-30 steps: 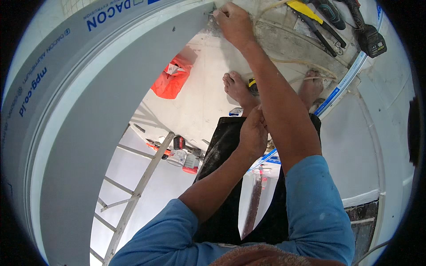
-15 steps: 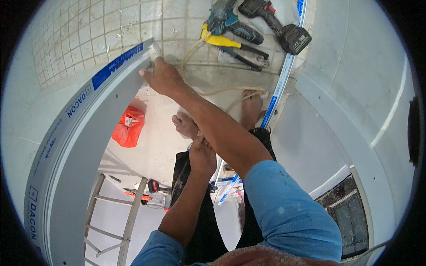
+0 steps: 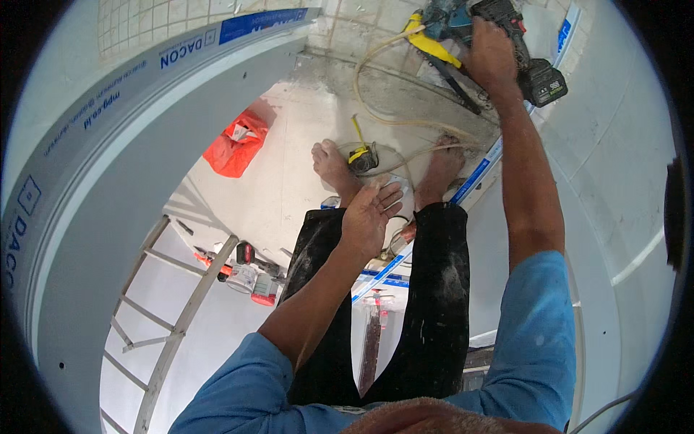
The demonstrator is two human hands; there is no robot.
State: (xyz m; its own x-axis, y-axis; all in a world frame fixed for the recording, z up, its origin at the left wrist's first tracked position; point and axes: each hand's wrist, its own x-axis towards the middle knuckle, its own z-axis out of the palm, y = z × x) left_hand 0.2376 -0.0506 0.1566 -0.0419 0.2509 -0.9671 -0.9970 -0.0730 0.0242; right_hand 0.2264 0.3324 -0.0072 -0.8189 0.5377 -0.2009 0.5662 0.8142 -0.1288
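Note:
At the upper right, my right hand (image 3: 494,58) is closed around the handle of a black cordless drill (image 3: 543,83) lying on the floor; its fingertips are mostly hidden. My left hand (image 3: 369,220) is held over my legs, palm up, fingers loosely apart; whether anything small lies in it is too fine to make out. Beside the drill lie a teal power tool (image 3: 442,20) and a yellow tool (image 3: 428,48) with black handles. A yellow-and-black tape measure (image 3: 363,158) rests by my left foot.
A long grey frame profile (image 3: 166,108) with blue-printed film curves along the left. A blue-and-white strip (image 3: 477,173) runs diagonally by my right foot. An orange plastic bag (image 3: 237,145), a ladder (image 3: 170,347) and a pale cord (image 3: 361,90) are around me.
My right hand has left the end of the frame profile and moved right to the drill. My left hand has uncurled and turned palm up. The view has shifted, and the tape measure now shows.

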